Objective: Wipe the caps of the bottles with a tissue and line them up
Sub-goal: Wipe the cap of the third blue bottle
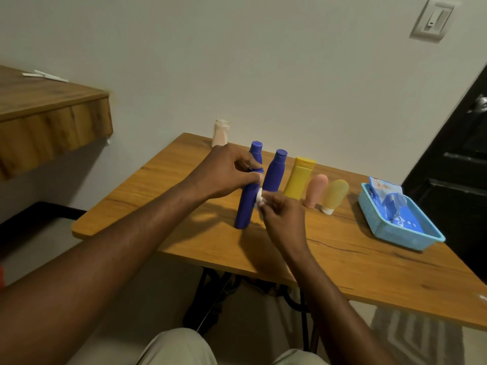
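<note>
1. The cap of the near blue bottle (245, 206), at the centre of the frame, is hidden under the left hand (226, 171). That hand's fingers curl round the top of the bottle and grip it. The bottle stands on the wooden table (342, 272), leaning a little to the right.
2. The right hand (283, 219) pinches a white tissue (259, 200). Only a small wad shows at the fingertips, touching the bottle's upper side just below the left hand.
3. Of the rear blue bottle (257, 151), only the cap and neck show above the left hand. A cream bottle (220, 133) at the far table edge, against the wall, is pale and hard to make out.
4. A row runs to the right of centre: a third blue bottle (275, 171), a yellow bottle (300, 180), a pink tube (315, 191), and a tan tube (334, 196) standing on its white cap.
5. A light blue basket (411, 241) at the right of the table holds a blue-and-white packet (387, 198). The print on the packet is unreadable.
6. A wooden shelf (39, 114) juts in at upper left with thin white sticks (44, 76) on it.
7. A wall switch (432, 19) sits at upper right, and a dark door (461, 167) fills the right edge.
8. A patterned rug (416, 335) lies at lower right, under the table's near edge.
</note>
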`<state>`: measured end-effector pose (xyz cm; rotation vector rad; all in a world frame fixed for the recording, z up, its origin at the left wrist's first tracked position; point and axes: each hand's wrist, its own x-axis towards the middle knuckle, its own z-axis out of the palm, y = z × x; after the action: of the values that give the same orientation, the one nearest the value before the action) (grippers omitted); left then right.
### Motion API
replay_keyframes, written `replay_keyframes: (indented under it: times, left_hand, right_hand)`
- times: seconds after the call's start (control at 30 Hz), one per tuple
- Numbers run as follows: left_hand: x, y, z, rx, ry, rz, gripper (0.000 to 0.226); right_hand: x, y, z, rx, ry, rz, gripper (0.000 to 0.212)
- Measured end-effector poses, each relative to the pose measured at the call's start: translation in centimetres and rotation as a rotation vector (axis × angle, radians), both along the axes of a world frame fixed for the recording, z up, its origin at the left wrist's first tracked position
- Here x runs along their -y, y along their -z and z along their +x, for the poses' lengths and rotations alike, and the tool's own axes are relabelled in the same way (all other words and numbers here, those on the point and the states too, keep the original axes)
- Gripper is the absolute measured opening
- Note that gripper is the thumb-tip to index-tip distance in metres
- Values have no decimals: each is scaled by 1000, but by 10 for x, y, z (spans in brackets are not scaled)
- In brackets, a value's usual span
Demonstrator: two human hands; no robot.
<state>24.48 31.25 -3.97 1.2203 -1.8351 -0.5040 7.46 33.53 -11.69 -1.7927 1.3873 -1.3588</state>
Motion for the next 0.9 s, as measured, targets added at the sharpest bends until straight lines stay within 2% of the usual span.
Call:
replay_keyframes:
  times: [0.07,0.13,0.3,0.43,0.6,0.67,0.83,0.9]
  left_hand:
    - [1,-2,1,-13,11,19,22]
    - [2,-3,0,6,16,18,22]
    - [6,-7,-2,64,-21,11,25]
    - [6,-12,-7,73,-34,16,21]
    - [7,-14,-9,88,-49,20,19]
    - [7,-14,-8,104,-56,22,20]
    - [8,-16,-8,122,-77,15,27]
    - [8,-15,-9,148,-113,-6,31]
  right_hand:
    - [-3,14,2,-60,-3,108,17]
    - [-5,15,3,-39,10,131,11]
    - [0,-16,8,152,68,-94,7]
    - [3,-14,11,140,119,-148,5]
    - [-5,18,5,-12,65,87,10]
    - [-7,17,5,-52,34,115,11]
    - [-3,-10,11,-22,61,-223,15]
    - [-1,-16,13,-31,79,-287,17]
